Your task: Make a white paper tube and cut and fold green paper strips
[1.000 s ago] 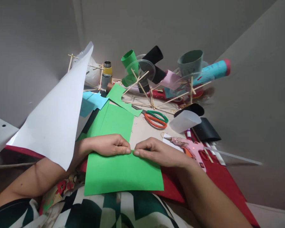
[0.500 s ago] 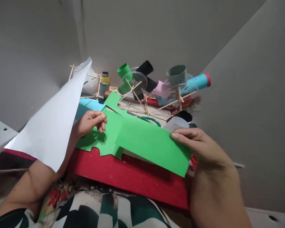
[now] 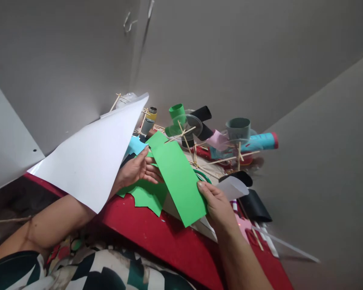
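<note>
The grip of the right hand (image 3: 220, 203) pinches the green strip (image 3: 179, 181) near its lower end, long axis slanting away leftward, the spread left hand (image 3: 139, 169) just beside.

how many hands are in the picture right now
2. The right hand grips the right edge of the green paper strip; the left hand is open by the strip's left edge, though whether it touches isn't clear. No others show.
</note>
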The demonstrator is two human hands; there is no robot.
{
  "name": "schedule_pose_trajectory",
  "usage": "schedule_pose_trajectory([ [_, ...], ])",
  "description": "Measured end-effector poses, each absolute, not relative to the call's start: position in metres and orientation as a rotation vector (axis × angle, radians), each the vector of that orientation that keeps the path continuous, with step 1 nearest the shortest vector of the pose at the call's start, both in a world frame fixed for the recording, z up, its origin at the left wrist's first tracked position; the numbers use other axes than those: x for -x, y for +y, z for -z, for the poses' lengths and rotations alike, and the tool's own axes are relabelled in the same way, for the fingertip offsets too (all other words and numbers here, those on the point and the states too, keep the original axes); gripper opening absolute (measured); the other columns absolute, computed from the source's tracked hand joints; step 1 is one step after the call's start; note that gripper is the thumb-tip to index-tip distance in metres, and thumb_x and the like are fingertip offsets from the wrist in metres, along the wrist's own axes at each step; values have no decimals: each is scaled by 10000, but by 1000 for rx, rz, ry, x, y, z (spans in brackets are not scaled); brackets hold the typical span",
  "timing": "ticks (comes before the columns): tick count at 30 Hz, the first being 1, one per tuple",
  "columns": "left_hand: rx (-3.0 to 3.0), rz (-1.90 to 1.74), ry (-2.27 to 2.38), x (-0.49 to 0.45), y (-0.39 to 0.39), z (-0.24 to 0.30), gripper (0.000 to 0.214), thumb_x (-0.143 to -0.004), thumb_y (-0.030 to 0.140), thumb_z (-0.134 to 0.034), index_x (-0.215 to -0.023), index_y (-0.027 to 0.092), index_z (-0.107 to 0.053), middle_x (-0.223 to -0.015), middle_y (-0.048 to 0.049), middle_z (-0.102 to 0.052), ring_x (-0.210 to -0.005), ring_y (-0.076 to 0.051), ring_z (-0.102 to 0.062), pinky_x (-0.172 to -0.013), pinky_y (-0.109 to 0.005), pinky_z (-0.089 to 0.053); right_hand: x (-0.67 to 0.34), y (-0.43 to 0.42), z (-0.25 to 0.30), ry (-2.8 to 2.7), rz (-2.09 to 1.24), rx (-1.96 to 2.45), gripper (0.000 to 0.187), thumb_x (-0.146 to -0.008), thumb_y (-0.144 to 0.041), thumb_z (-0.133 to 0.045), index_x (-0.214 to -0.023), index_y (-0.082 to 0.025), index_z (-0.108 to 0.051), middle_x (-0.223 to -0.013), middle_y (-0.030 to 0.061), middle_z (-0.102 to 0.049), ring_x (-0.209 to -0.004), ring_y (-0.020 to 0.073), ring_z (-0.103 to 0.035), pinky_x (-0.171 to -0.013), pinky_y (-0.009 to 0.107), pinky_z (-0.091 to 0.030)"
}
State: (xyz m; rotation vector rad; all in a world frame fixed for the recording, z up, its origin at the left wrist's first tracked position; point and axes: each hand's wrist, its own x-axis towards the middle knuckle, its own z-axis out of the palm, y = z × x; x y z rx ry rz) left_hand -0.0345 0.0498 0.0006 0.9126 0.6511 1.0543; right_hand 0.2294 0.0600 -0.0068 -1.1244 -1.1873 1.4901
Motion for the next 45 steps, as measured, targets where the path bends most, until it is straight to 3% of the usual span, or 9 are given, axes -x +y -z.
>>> schedule_pose_trajectory([
  [7, -1016, -1078, 763, 27, 43, 2, 424, -701, 506, -756, -718, 128, -565, -692, -53, -690, -630, -171, -688, -603, -285, -525, -218, 62, 26, -1112, -1549, 1193, 334, -595, -429, -868, -842, -230, -762, -819, 9, -776, -673, 171, -675, -621, 257, -531],
  [14, -971, -1148, 809, 24, 44, 5, 333, -798, 370, -672, -604, 152, -513, -514, 5, -611, -474, -108, -595, -512, -245, -492, -213, 61, 38, -1144, -1553, 1213, 375, -582, -477, -861, -852, -238, -759, -861, 12, -777, -717, 181, -686, -671, 272, -538],
  [19, -1018, -1206, 953, 22, 42, 0, 295, -823, 229, -591, -553, 157, -497, -479, 22, -565, -405, -86, -545, -459, -222, -451, -213, 56, 38, -1301, -1550, 1183, 290, -715, -483, -779, -726, -204, -702, -664, -11, -703, -563, 140, -583, -530, 232, -458],
  [26, -1012, -1292, 1013, 21, 43, 3, 303, -841, 336, -583, -621, 129, -597, -533, -13, -598, -417, -97, -514, -424, -225, -420, -212, 50, 42, -1367, -1592, 1135, 321, -780, -487, -727, -690, -192, -638, -578, -35, -600, -496, 95, -483, -479, 198, -402],
  [34, -899, -1509, 952, 24, 49, 13, 329, -849, 421, -600, -708, 127, -637, -650, -52, -672, -586, -149, -609, -594, -275, -481, -214, 45, 52, -1470, -1744, 1090, 438, -846, -518, -638, -577, -185, -544, -332, -61, -432, -278, 69, -332, -316, 192, -240],
  [42, -989, -1349, 909, 18, 48, 21, 319, -783, 446, -673, -772, 127, -665, -758, -94, -699, -690, -206, -648, -670, -336, -510, -210, 44, 46, -1474, -1751, 1076, 454, -854, -545, -611, -587, -188, -527, -324, -77, -411, -259, 51, -307, -306, 182, -241],
  [45, -978, -1338, 924, 18, 47, 19, 291, -792, 410, -659, -813, 120, -665, -775, -98, -705, -672, -200, -642, -669, -342, -512, -211, 44, 41, -1489, -1770, 1082, 464, -850, -537, -622, -572, -173, -548, -343, -52, -471, -266, 46, -347, -319, 173, -249],
])
